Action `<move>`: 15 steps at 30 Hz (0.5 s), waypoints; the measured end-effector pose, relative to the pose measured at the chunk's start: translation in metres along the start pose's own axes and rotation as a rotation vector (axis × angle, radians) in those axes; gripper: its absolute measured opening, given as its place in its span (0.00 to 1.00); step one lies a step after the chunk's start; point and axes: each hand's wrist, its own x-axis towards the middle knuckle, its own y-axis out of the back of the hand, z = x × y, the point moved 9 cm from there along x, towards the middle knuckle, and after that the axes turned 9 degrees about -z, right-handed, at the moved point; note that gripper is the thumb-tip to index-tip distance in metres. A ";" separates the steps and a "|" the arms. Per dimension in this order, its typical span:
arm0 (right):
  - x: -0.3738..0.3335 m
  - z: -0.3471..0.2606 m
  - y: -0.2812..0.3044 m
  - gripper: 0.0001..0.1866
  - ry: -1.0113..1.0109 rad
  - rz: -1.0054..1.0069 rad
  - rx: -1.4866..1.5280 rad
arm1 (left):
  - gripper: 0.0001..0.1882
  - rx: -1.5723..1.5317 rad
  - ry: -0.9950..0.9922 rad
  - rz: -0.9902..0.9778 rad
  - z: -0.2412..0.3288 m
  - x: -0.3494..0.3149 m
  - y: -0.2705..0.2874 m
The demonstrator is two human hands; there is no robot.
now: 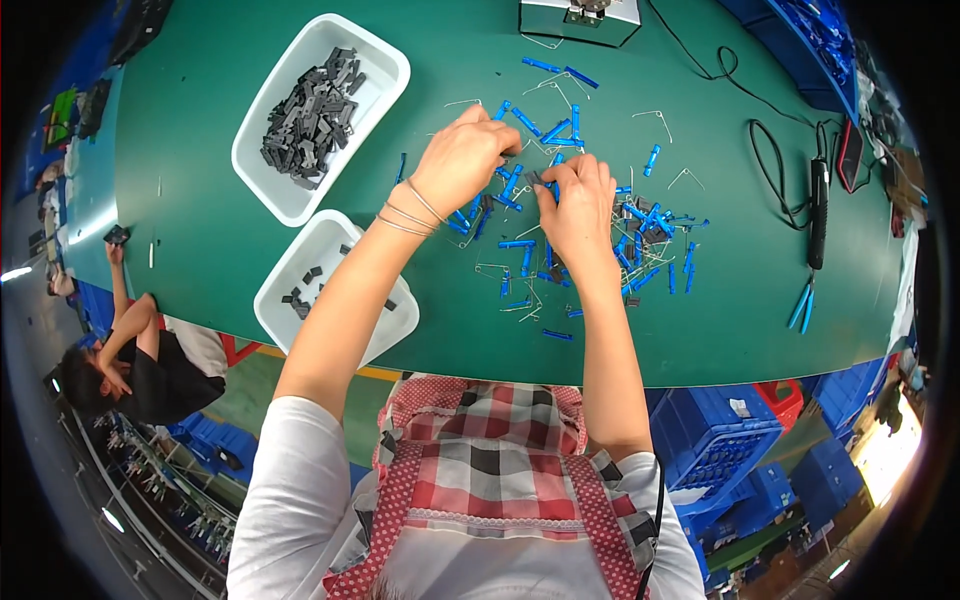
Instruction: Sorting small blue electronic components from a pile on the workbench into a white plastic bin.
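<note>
My left hand (462, 158) reaches in from the left over scattered parts, its fingers curled together. A dark bit shows at its fingertips, too small to name. Close to its right, my right hand (580, 212) pinches a small black plastic piece (536, 180) between thumb and forefinger. Around and beneath both hands lie several blue plastic clips (516, 184) and thin bent wire springs (535, 295). A denser heap of blue parts (650, 222), with dark pieces mixed in, sits right of my right hand. My palms hide some parts.
Left on the green table (430, 320) stand a large white bin (250, 165) of black pieces and a smaller white bin (275, 275) holding a few. A corded black tool (818, 215) with blue handles lies right. A boxy fixture (600, 30) stands far back. Another person (150, 360) sits left.
</note>
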 end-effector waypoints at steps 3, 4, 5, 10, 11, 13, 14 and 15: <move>-0.004 -0.004 0.004 0.12 -0.005 0.057 0.036 | 0.09 0.118 0.097 -0.015 -0.003 -0.002 -0.003; -0.004 -0.005 0.003 0.12 -0.006 0.060 0.038 | 0.09 0.120 0.095 -0.016 -0.002 -0.002 -0.003; -0.004 -0.006 -0.001 0.11 -0.008 0.044 0.034 | 0.09 0.131 0.085 -0.005 -0.001 -0.003 -0.003; -0.006 -0.007 -0.003 0.08 0.018 0.086 0.076 | 0.11 0.033 0.195 0.069 -0.005 -0.019 0.010; -0.009 -0.006 0.004 0.07 0.034 0.146 0.117 | 0.11 0.030 0.191 0.066 -0.004 -0.023 0.011; -0.013 0.001 0.014 0.06 0.012 0.207 0.233 | 0.08 -0.176 0.134 0.215 -0.005 -0.034 0.025; -0.016 0.003 0.018 0.05 -0.025 0.224 0.267 | 0.06 -0.165 0.107 0.238 -0.004 -0.037 0.029; -0.019 -0.002 0.020 0.05 -0.024 0.221 0.269 | 0.06 -0.165 0.111 0.238 -0.005 -0.041 0.027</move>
